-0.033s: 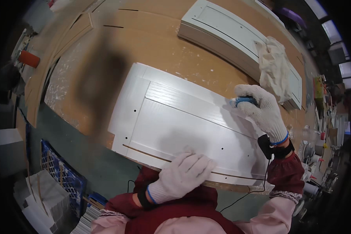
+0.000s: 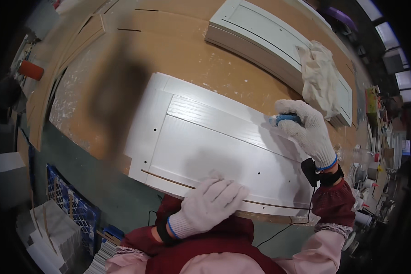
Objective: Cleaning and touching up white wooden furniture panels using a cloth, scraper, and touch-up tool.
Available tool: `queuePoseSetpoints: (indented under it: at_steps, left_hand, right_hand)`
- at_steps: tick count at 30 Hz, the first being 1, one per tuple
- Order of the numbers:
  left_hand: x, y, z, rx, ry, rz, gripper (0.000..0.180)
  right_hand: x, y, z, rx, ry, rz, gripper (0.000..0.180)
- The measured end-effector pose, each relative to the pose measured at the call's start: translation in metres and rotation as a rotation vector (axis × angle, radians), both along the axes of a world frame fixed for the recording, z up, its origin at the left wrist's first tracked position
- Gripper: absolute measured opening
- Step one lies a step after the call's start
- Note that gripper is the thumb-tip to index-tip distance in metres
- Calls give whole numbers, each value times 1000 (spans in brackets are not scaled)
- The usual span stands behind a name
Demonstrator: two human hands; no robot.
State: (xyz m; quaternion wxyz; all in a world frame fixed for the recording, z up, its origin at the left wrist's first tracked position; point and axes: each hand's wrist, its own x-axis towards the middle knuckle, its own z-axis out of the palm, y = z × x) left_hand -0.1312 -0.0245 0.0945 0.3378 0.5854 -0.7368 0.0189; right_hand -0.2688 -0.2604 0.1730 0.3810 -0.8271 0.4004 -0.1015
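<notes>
A white panel (image 2: 214, 144) with a framed, wood-grained face and several small dark holes lies across the table in front of me. My left hand (image 2: 210, 205), in a white knit glove, rests with its fingers stretched out on the panel near its front edge, over a long narrow slot. Above the panel's right side, my gloved right hand (image 2: 308, 134) is closed round a small blue object (image 2: 285, 119) with a whitish, smeared end. Most of that object is inside the fist, so its kind does not show.
Behind the panel, a stack of pale panels (image 2: 255, 27) bears a crumpled off-white cloth (image 2: 322, 77). The brown tabletop (image 2: 182, 52) is spotted with white. A blurred dark shape covers part of its left. A blue plastic crate (image 2: 71, 196) stands lower left, beside stacked boards (image 2: 55, 233).
The whole scene sits very slightly further left in the picture. Both hands keep nearly the same places, the right still closed round the blue object.
</notes>
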Motion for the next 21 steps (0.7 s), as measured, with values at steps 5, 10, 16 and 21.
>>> queuePoseSetpoints:
  at_steps: [5,10,16,21]
  left_hand:
    - [11,3,-2,-43,-22,50,29]
    - [11,6,1,1,32,16,35]
    - [15,7,1,-12,25,19,38]
    - [14,7,-6,-56,-33,28,33]
  right_hand:
    - [6,8,-6,37,-29,-42,36]
    - [25,10,-10,12,-11,66,38]
    - [41,11,-11,17,-8,55,38]
    - [43,12,-13,28,-7,56,35]
